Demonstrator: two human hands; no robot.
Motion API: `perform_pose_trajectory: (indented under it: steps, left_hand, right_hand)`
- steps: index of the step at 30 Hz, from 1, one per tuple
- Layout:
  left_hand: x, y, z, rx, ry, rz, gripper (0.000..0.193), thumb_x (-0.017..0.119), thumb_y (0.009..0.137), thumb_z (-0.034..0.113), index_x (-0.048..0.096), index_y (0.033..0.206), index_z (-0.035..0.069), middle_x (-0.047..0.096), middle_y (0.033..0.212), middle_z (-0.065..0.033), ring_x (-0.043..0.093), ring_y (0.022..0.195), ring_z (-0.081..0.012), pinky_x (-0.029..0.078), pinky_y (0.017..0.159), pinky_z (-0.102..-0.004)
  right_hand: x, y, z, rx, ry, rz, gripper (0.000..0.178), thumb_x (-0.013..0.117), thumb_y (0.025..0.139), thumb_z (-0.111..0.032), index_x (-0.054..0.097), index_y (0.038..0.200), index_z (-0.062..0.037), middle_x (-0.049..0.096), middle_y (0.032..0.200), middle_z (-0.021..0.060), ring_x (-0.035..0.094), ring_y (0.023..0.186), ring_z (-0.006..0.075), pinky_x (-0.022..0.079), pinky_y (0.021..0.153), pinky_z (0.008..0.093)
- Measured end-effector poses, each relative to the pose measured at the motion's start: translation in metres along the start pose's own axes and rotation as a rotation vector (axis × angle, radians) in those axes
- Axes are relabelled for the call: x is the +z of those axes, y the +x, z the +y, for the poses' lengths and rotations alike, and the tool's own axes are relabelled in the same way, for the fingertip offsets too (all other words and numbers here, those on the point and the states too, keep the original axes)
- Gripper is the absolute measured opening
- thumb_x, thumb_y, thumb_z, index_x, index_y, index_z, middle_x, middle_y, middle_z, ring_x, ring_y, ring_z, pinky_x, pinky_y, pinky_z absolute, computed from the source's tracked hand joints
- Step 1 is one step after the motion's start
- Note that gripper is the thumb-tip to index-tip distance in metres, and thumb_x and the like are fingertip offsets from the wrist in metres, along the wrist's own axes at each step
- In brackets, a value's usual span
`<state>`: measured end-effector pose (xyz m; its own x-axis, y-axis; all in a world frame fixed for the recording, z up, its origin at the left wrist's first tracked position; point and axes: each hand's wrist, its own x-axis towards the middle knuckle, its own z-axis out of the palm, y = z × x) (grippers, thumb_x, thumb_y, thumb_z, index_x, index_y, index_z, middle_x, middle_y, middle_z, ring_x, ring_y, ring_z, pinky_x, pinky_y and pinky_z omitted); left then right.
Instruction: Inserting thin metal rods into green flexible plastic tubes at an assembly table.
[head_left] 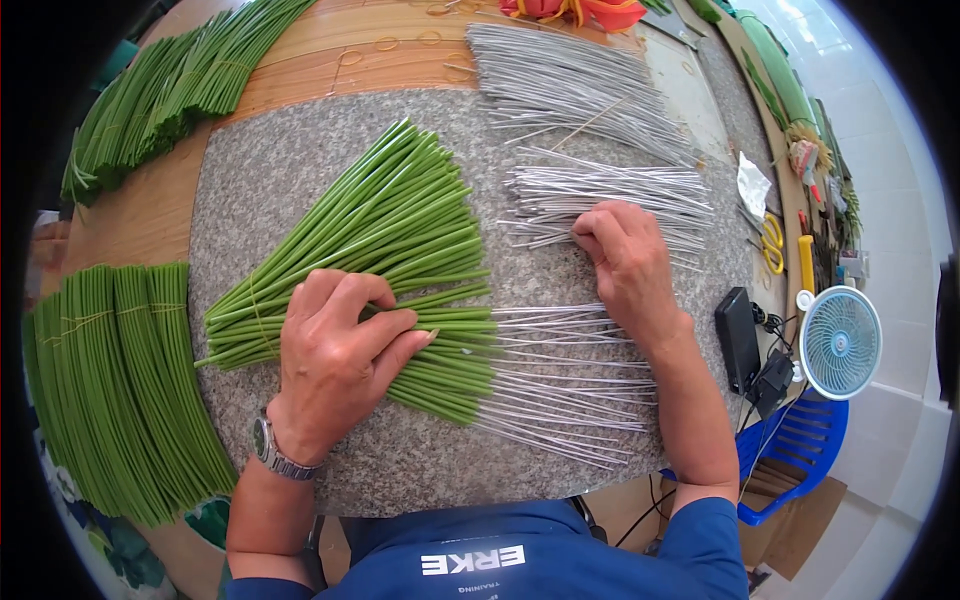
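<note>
- Across the speckled grey stone worktop (430, 465), a fan of slim, glossy green stems (400, 215) is lying left of centre, with thin silvery wires (575, 385) protruding rightward from its nearer stems.
- My left hand (335, 345) is resting on that fan; its fingers are curling inward, thumb and forefinger nearly meeting over the stems, though I cannot tell whether they are pinching one.
- My right hand (632, 265) is reaching over the near side of a loose pile of straight silvery wires (590, 188); its fingers are bunching together, and I cannot tell whether they are gripping a wire.
- Beyond that pile, a larger heap of straight grey wires (570, 80) is lying.
</note>
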<state>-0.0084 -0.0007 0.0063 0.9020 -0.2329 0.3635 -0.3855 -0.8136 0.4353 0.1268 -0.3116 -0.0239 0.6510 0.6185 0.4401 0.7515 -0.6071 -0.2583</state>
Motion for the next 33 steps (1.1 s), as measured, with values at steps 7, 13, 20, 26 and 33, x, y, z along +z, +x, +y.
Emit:
perform_pose_trajectory:
  steps: [7, 13, 20, 26, 33]
  left_hand:
    - [0.002, -0.002, 0.005, 0.031, -0.017, -0.031, 0.032, 0.092, 0.079, 0.021, 0.083, 0.106, 0.008, 0.068, 0.103, -0.0051, 0.061, 0.1, -0.0297, 0.05, 0.09, -0.0449]
    - [0.004, -0.003, 0.013, 0.012, 0.013, -0.121, 0.048, 0.091, 0.08, 0.028, 0.08, 0.122, 0.008, 0.065, 0.112, -0.0054, 0.059, 0.106, -0.0299, 0.048, 0.095, -0.047]
    - [0.005, -0.004, 0.013, -0.001, 0.044, -0.168, 0.054, 0.089, 0.08, 0.035, 0.078, 0.126, 0.008, 0.063, 0.113, -0.0051, 0.058, 0.107, -0.0293, 0.046, 0.094, -0.0467]
    - [0.004, -0.004, 0.012, -0.001, 0.037, -0.167, 0.051, 0.089, 0.081, 0.035, 0.079, 0.124, 0.008, 0.063, 0.112, -0.0049, 0.058, 0.107, -0.0291, 0.046, 0.094, -0.0468]
    - [0.004, -0.001, 0.013, 0.03, 0.066, -0.135, 0.051, 0.093, 0.075, 0.03, 0.08, 0.12, 0.009, 0.061, 0.109, 0.0002, 0.057, 0.105, -0.0222, 0.045, 0.087, -0.0401]
  right_hand:
    - [-0.001, -0.002, 0.004, -0.106, -0.016, -0.05, 0.021, 0.07, 0.091, 0.002, 0.062, 0.107, -0.0084, 0.068, 0.108, 0.0092, 0.067, 0.106, 0.0297, 0.051, 0.095, 0.0424]
    - [-0.006, -0.013, 0.003, -0.168, 0.147, 0.013, 0.025, 0.069, 0.089, 0.005, 0.064, 0.111, -0.0062, 0.07, 0.108, 0.0112, 0.07, 0.101, 0.0319, 0.055, 0.089, 0.0435]
    - [-0.025, -0.016, -0.021, -0.263, 0.08, -0.115, 0.035, 0.072, 0.082, 0.0, 0.076, 0.117, -0.0065, 0.07, 0.102, 0.0082, 0.071, 0.088, 0.0261, 0.058, 0.075, 0.0405]
    - [-0.027, -0.03, -0.019, -0.178, 0.06, -0.134, 0.035, 0.073, 0.083, -0.001, 0.076, 0.117, -0.0084, 0.071, 0.1, 0.0073, 0.072, 0.088, 0.0267, 0.059, 0.074, 0.0408]
    - [-0.022, -0.033, -0.021, -0.162, 0.082, -0.131, 0.034, 0.073, 0.083, -0.002, 0.078, 0.116, -0.0091, 0.072, 0.101, 0.0074, 0.073, 0.089, 0.0269, 0.059, 0.074, 0.0407]
